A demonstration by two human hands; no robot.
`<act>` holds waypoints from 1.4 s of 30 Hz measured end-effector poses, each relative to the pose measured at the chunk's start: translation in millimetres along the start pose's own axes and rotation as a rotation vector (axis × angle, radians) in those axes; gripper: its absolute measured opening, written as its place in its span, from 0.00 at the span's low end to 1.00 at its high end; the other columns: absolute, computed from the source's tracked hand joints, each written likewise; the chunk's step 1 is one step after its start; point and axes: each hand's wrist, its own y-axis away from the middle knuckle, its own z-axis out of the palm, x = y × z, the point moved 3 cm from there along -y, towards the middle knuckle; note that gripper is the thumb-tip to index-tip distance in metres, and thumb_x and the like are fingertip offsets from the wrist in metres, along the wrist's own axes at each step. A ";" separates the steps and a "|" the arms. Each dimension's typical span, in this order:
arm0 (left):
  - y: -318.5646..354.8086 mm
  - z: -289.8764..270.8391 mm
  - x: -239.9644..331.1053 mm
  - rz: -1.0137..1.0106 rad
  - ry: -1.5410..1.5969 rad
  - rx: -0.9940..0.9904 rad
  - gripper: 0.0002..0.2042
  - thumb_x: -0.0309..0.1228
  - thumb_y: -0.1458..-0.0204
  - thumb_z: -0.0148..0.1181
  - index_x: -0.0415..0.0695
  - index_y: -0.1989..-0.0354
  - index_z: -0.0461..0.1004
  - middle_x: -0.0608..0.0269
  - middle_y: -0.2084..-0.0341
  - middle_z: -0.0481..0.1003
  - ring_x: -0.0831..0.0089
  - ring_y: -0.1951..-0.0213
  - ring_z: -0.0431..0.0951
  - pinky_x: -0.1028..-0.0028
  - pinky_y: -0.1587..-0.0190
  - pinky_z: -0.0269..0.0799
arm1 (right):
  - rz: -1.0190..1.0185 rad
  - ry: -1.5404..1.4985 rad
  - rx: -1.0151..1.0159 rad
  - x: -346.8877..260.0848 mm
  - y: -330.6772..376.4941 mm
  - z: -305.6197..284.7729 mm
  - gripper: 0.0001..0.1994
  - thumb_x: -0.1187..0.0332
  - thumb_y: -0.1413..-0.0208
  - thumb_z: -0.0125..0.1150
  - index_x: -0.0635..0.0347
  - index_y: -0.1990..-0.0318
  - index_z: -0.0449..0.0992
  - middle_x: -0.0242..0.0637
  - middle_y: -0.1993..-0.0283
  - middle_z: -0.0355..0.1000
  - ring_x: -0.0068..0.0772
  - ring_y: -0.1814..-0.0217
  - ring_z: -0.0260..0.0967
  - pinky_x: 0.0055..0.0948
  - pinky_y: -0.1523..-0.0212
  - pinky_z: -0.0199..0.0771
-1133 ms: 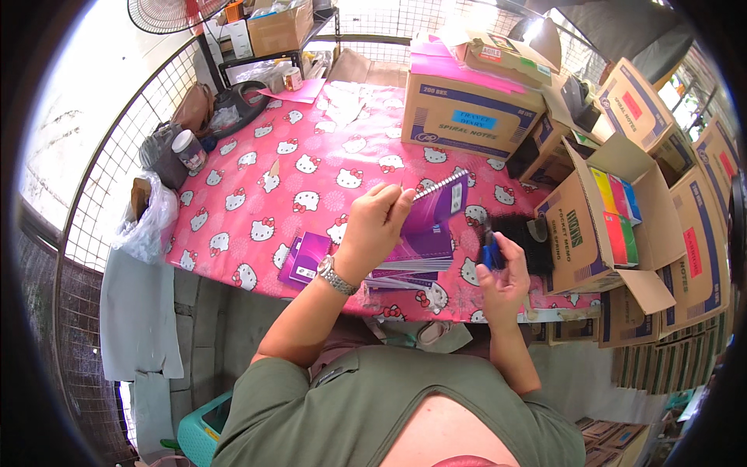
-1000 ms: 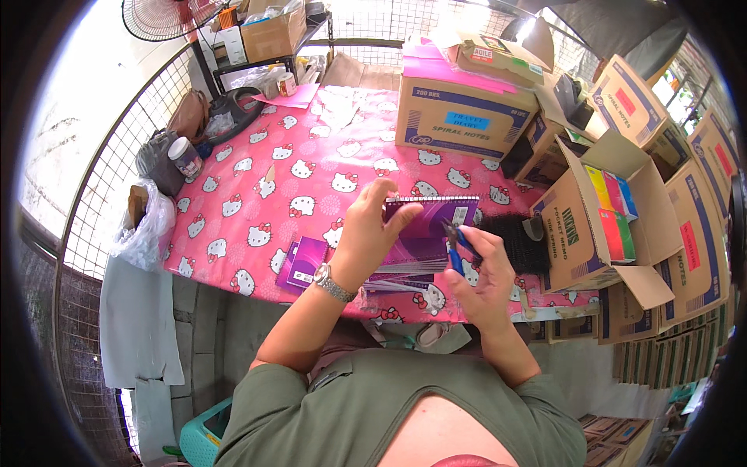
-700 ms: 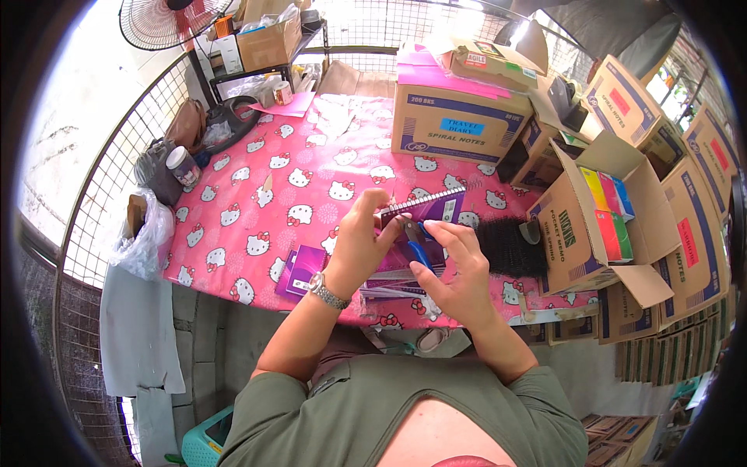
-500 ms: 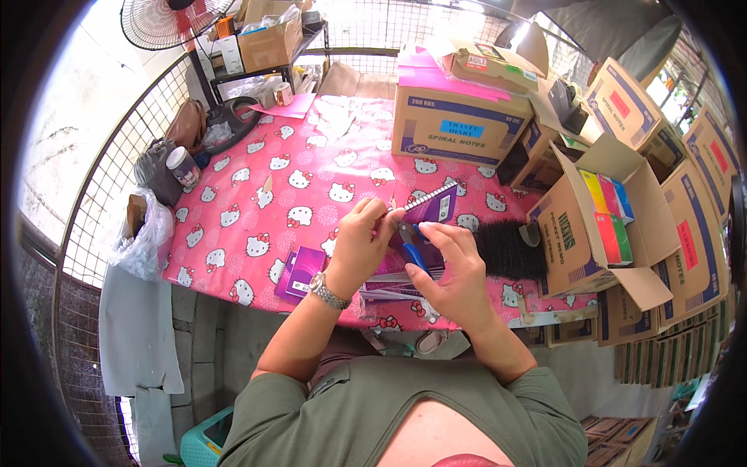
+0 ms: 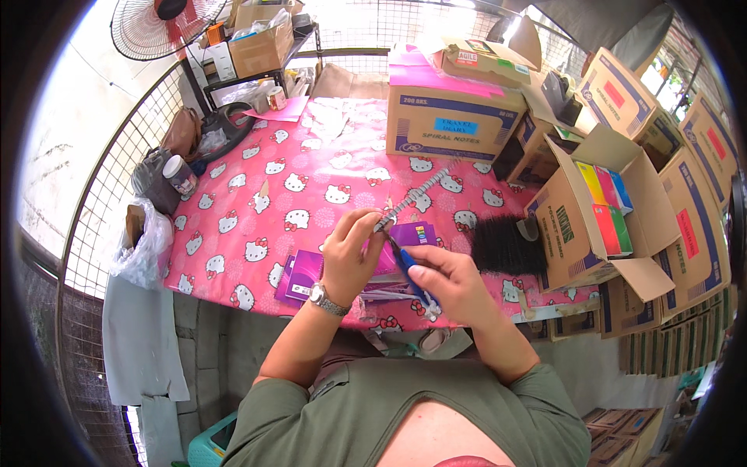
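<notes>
My left hand (image 5: 354, 247), with a metal watch on its wrist, pinches the near end of a spiral notebook (image 5: 420, 191). The notebook is tilted away from me with its wire coil on top, so its cover hardly shows. In my right hand (image 5: 450, 282) is a pair of blue-handled pliers (image 5: 408, 265). Their dark jaws reach the coil's near end beside my left fingertips; whether they grip the wire I cannot tell. Below lie several purple notebooks (image 5: 308, 268) on the pink patterned tablecloth (image 5: 233, 265), partly hidden by my hands.
A black brush (image 5: 506, 245) lies to the right, beside an open carton (image 5: 572, 226) holding colourful packs. A closed carton (image 5: 459, 128) stands at the back. At the left edge are a plastic bag (image 5: 138, 245) and a jar (image 5: 179, 175). A fan (image 5: 167, 23) stands far left.
The notebook has turned from showing its purple cover to nearly edge-on, coil upward. My right hand and the pliers have shifted slightly nearer and left, the jaws now at the coil's end.
</notes>
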 end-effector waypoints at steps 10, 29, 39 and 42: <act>97.6 -79.0 -121.7 -0.929 0.328 0.400 0.06 0.27 0.40 0.61 0.38 0.60 0.73 0.64 0.69 0.75 0.79 0.74 0.74 0.79 0.78 0.73 | -0.074 0.505 0.644 144.8 19.0 -93.2 0.20 0.68 0.46 0.66 0.63 0.46 0.75 0.46 0.47 0.72 0.42 0.47 0.71 0.36 0.46 0.71; 9.4 29.5 41.5 0.293 -0.369 -0.747 0.12 0.32 0.52 0.65 0.45 0.59 0.76 0.61 0.60 0.75 0.62 0.58 0.76 0.64 0.54 0.75 | 0.197 1.221 0.587 225.0 -40.5 -191.2 0.15 0.75 0.49 0.56 0.58 0.53 0.79 0.51 0.52 0.69 0.56 0.51 0.72 0.47 0.49 0.75; -46.5 7.8 44.2 0.125 -0.024 -1.008 0.12 0.26 0.48 0.57 0.42 0.55 0.75 0.55 0.66 0.76 0.55 0.62 0.77 0.60 0.57 0.75 | -0.206 0.797 0.501 107.3 -28.6 -162.8 0.17 0.74 0.46 0.61 0.56 0.48 0.80 0.44 0.50 0.70 0.45 0.55 0.71 0.40 0.49 0.73; -66.2 14.0 44.3 0.223 -0.213 -0.801 0.10 0.25 0.48 0.56 0.42 0.57 0.75 0.55 0.66 0.76 0.54 0.62 0.77 0.59 0.55 0.74 | -0.430 0.667 0.337 21.8 -21.0 -107.7 0.13 0.69 0.42 0.62 0.53 0.49 0.81 0.36 0.55 0.74 0.37 0.58 0.72 0.36 0.51 0.71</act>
